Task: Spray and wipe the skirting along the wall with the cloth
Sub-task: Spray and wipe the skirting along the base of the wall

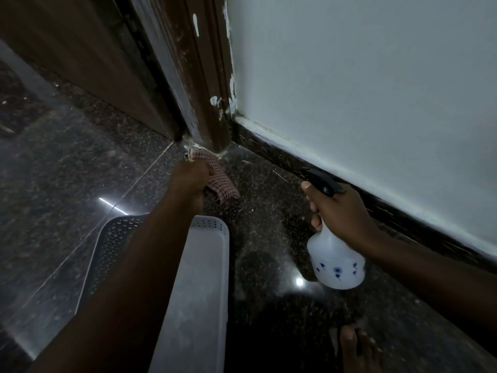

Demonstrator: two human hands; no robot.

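Note:
A dark stone skirting runs along the foot of the pale wall, from the brown door frame toward the lower right. My left hand grips a red-and-white checked cloth and holds its bunched end against the floor at the base of the door frame. To the right, my right hand grips the neck of a white spray bottle with blue flower marks. Its black nozzle points at the skirting, close to it.
A white perforated plastic basket stands on the dark speckled floor under my left forearm. My bare foot shows at the bottom. A brown door stands at the left of the frame.

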